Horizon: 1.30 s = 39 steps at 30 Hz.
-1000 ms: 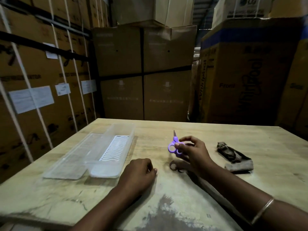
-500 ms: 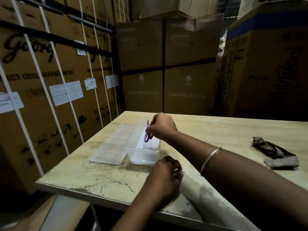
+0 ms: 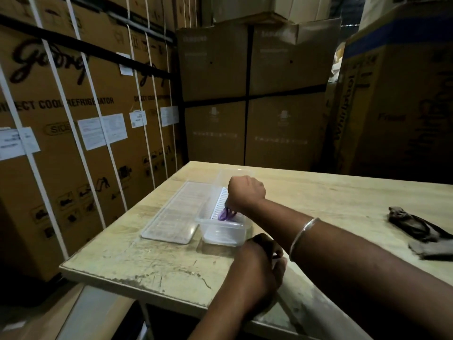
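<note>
Purple scissors (image 3: pixel 226 214) held inside clear container (image 3: pixel 221 235) by R hand (image 3: pixel 246 192).
Scissors are gripped from above w/ curled fingers — handles are seen just over the white slotted insert (image 3: pixel 219 204), near the container's front end. Lid (image 3: pixel 171 217) is laid flat just beside it on the counter (image 3: pixel 318 192). L hand (image 3: pixel 257 268) is rested by the counter's front edge, fingers curled — whether anything is held can't be told.

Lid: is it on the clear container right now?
No, the lid lies flat on the table beside the open container, to its left in the picture.
</note>
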Tool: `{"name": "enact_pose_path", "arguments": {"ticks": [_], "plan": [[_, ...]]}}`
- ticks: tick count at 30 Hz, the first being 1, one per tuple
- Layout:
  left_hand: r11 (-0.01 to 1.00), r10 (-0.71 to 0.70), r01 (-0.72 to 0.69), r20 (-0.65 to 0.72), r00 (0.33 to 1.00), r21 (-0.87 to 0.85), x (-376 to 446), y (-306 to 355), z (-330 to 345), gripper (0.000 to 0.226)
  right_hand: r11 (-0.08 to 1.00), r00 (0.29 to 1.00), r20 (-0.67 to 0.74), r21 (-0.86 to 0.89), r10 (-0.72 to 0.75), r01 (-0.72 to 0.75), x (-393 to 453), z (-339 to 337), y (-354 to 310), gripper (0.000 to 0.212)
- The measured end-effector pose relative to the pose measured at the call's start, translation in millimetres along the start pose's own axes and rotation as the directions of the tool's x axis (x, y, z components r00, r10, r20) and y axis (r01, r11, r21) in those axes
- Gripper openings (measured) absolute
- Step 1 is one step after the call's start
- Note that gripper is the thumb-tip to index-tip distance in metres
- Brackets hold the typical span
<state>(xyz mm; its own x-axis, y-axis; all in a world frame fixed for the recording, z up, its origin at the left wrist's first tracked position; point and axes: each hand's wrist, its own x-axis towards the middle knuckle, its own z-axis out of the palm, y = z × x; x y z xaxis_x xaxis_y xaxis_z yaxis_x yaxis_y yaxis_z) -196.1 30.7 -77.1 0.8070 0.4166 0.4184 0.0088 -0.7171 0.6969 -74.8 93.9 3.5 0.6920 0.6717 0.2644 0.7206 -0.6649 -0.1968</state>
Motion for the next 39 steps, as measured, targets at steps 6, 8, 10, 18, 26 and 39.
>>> {"name": "enact_pose_path", "arguments": {"ticks": [6, 8, 10, 18, 26, 39], "plan": [[0.997, 0.019, -0.017, -0.022, 1.000, 0.071, -3, 5, -18, 0.015, 0.999, 1.000, 0.017, -0.019, -0.026, 0.026, 2, -1, 0, 0.010], [0.991, 0.036, -0.023, -0.103, 0.994, 0.129, -11, 3, -34, 0.015, 0.999, 0.999, -0.019, 0.029, -0.040, 0.040, 4, -5, -3, 0.009], [0.987, 0.037, 0.002, -0.242, 0.970, 0.158, -19, -6, -56, 0.018, 0.993, 0.995, -0.070, 0.093, -0.072, 0.078, 4, -7, -11, 0.009], [0.872, -0.299, 0.476, -0.645, 0.704, 0.115, -3, -69, -157, 0.013, 0.852, 0.845, -0.121, -0.138, -0.521, 0.506, -35, -21, -86, 0.016], [0.631, -0.453, 0.674, -0.523, 0.722, 0.385, 7, -123, -180, 0.029, 0.702, 0.744, 0.121, -0.261, -0.657, 0.662, -72, -8, -118, 0.024], [0.806, -0.032, 0.428, -0.692, 0.721, 0.408, 17, -76, -186, 0.017, 0.796, 0.985, -0.059, 0.583, -0.161, 0.165, -55, -19, -117, 0.043]]}}
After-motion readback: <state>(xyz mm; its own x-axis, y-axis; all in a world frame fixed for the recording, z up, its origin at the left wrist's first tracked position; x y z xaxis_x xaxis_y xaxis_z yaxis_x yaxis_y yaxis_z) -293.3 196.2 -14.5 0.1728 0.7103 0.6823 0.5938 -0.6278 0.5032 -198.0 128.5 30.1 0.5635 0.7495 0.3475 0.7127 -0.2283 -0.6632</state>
